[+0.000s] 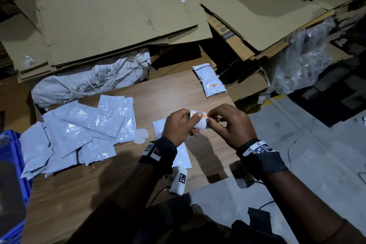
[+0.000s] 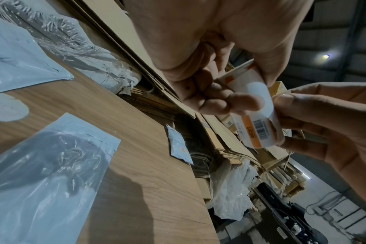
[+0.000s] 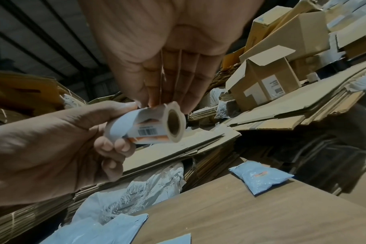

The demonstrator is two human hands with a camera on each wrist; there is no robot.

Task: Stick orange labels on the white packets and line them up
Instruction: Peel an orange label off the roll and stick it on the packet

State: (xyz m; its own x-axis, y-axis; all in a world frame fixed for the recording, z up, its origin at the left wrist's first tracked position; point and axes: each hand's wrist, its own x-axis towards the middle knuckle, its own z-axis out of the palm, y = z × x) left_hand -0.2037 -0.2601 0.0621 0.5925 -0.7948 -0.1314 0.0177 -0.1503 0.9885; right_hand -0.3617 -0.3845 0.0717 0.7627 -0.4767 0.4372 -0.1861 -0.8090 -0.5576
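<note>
My left hand [image 1: 178,127] grips a small roll of orange labels [image 1: 198,118] in the air above the wooden table [image 1: 178,89]. My right hand [image 1: 223,125] pinches the edge of a label at the top of the roll [image 3: 155,125]. In the left wrist view the roll [image 2: 255,125] shows orange barcode labels and a loose white backing strip. An unlabelled white packet [image 1: 158,127] lies flat under my hands. One white packet with an orange label [image 1: 210,80] lies at the table's far right corner. A pile of white packets [image 1: 79,130] covers the table's left side.
A grey woven sack [image 1: 89,83] lies behind the pile. Flattened cardboard [image 1: 109,22] is stacked beyond the table, with a clear plastic bag [image 1: 301,57] at the right. A blue crate [image 1: 10,164] stands at the left. A white device [image 1: 178,182] sits at the table's front edge.
</note>
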